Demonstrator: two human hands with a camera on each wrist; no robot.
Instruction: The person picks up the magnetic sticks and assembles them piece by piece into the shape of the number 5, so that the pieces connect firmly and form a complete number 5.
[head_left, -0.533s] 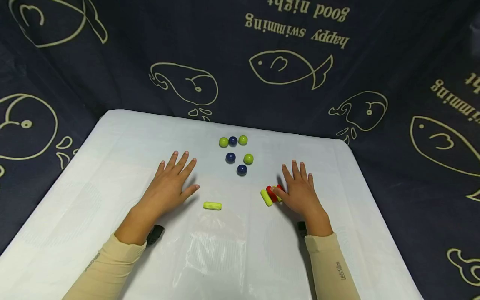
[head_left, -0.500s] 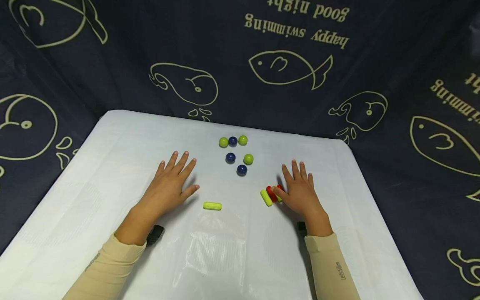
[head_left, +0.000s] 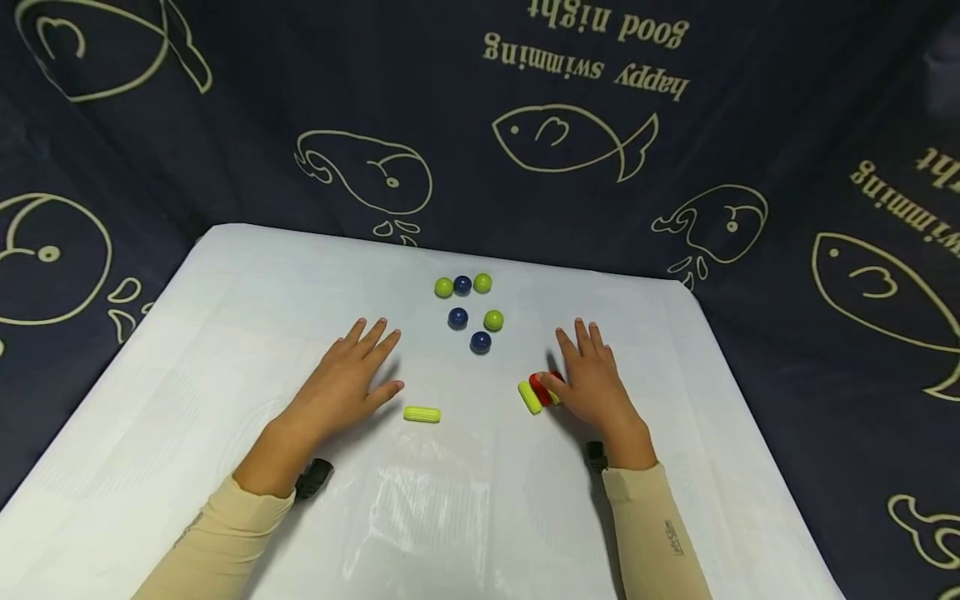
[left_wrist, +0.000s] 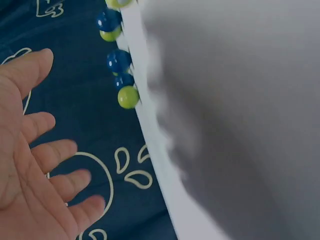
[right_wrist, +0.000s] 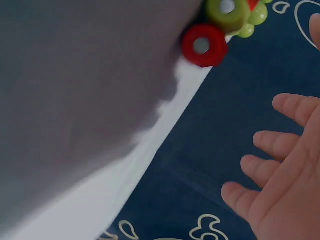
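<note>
My left hand hovers palm down over the left part of the table, fingers spread and holding nothing. Closest to it lies a single yellow-green cylinder. In the head view my right hand is held over a small row of yellow-green and red cylinders, its thumb partly covering them. A yellow cylinder and a red cylinder show at the row's left; the rest is partly hidden. The right wrist view shows a red cylinder's round end with a grey centre, apart from the straight fingers.
Toward the back lie glossy blue and green balls, among them a front blue ball and a green ball. The white-covered table ends at a dark curtain printed with fish and whales.
Both hands have tilted slightly, and the left has shifted a little to the right. The whole head view has shifted slightly. The balls and cylinders keep their arrangement.
</note>
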